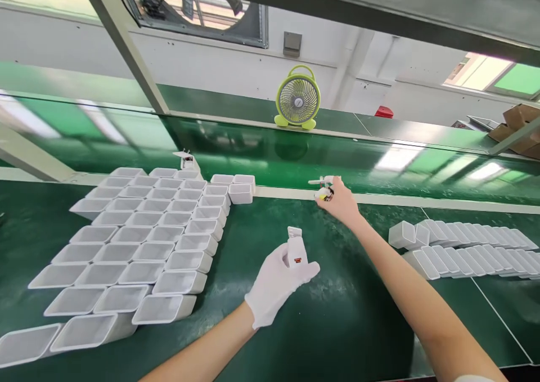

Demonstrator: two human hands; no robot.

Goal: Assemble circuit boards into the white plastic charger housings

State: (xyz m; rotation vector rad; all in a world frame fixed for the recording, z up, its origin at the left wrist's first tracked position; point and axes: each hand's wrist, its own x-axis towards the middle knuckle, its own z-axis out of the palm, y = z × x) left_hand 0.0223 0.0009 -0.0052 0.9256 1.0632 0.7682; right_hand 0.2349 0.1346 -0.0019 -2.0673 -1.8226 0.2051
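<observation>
My left hand (276, 283), in a white glove, is closed around a small white plastic casing (297, 250). The casing has a small red-orange mark on its near face, and a white flap (294, 232) stands up at its far end. My right hand (341, 203) is bare and reaches over the bench's back strip. Its fingers are closed on a small white part (324, 194) with a yellow patch and dark bits. A thin white piece (321, 181) sticks out to the left at the fingertips; its exact kind is unclear.
Rows of open white plastic bins (139, 236) cover the left of the green bench (329, 326). A white unit (188, 161) with its lid open stands behind them. On the right lie two rows of white casings (476, 258). A green fan (297, 100) stands on the back ledge.
</observation>
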